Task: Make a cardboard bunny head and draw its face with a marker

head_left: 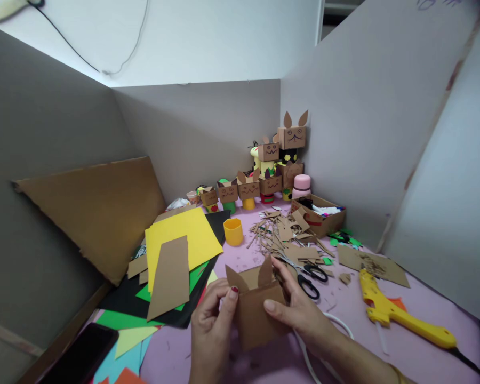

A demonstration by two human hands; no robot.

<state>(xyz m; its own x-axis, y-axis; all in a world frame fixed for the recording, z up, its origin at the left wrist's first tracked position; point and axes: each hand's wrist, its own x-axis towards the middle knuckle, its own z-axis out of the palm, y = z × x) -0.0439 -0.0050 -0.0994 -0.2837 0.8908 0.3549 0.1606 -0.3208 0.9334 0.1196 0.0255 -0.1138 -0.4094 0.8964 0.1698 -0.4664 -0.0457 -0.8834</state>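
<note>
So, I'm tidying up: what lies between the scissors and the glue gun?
A small cardboard scrap on the purple table, seen in the head view.

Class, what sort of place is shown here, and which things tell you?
Probably a craft workspace: a yellow glue gun, scissors among cardboard scraps, and coloured paper sheets share one table.

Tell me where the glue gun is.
In the head view, the glue gun lies on the right side of the table, right of the scissors and close by a flat piece of cardboard.
</note>
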